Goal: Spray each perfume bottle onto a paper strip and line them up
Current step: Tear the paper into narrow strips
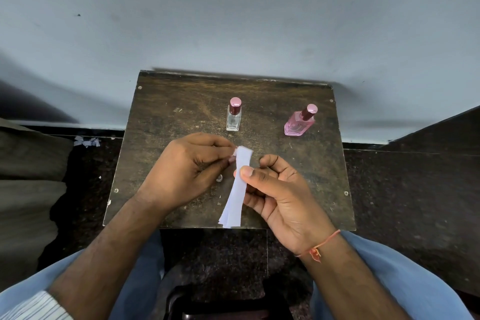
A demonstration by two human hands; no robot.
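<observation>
Fingers of the right hand [280,189] pinch a small bundle of white paper strips [237,184] at mid-length, thumb on top, while the left hand [187,166] nips the bundle's top corner; the strips hang over the near half of the dark wooden table [166,122]. At 12 o'clock stands a clear perfume bottle [233,117], at 1 o'clock a pink perfume bottle [300,122], well apart, both capped. The table's left half lies bare. Paper scraps [87,141] lie on the floor at 10 o'clock.

Dim, cool light, soft shadows, wide-angle bending and blur at edges
</observation>
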